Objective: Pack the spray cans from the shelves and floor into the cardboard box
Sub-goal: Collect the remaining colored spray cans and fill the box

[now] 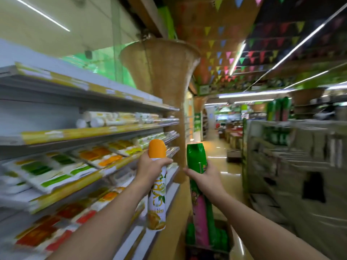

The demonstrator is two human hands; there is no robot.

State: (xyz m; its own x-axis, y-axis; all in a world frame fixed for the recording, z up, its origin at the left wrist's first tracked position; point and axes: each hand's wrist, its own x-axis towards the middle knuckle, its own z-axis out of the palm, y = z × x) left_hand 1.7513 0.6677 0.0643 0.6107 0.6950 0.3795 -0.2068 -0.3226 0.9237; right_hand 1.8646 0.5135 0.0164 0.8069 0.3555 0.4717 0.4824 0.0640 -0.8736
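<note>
My left hand [150, 169] grips a white spray can with an orange cap [157, 196] just below the cap and holds it upright in front of the shelves. My right hand [206, 175] grips a tall green spray can with a pink label [200, 207] near its top, also upright. Below the two cans, on the floor, stands the open cardboard box [228, 231] with several green-capped cans [219, 239] upright inside. The frame is blurred by motion.
Shelves [90, 132] with flat white packets in green, orange and red run along the left. A pillar wrapped in woven matting [169, 81] stands behind the hands. Stacked cardboard boxes [293, 162] fill the right. More green cans [279, 108] stand on top there. The aisle floor [221, 151] runs ahead.
</note>
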